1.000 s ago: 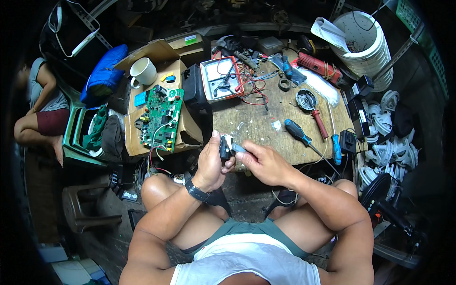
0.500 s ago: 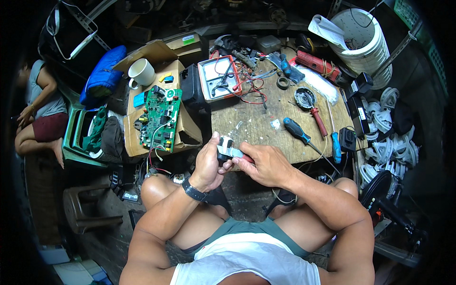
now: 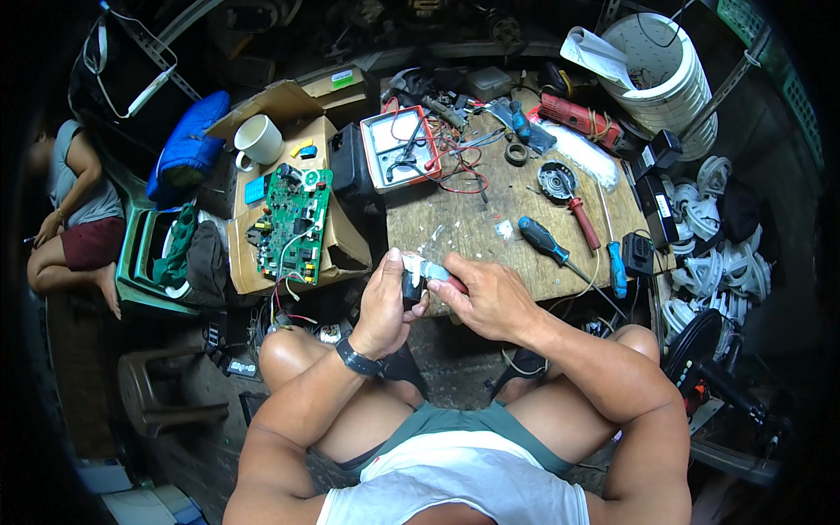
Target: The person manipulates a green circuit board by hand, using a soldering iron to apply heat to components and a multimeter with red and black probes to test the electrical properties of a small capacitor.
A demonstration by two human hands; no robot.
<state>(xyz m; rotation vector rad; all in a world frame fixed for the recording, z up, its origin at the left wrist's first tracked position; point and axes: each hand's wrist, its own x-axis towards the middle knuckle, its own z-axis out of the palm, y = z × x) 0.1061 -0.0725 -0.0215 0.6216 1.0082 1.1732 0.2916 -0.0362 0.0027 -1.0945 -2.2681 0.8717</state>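
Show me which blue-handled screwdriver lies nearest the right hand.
The thick blue-and-black screwdriver lies nearest the right hand, its shaft slanting down-right; the slim blue screwdriver lies farther right, shaft pointing away.

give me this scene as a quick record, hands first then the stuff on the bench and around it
left hand: grips small black-and-white part
right hand: holds red-handled tool, its pale blade against the part
bench: wooden; blue-and-black screwdriver lies right of centre
left of bench: green circuit board on cardboard, white mug beyond it
far left: another person, seated
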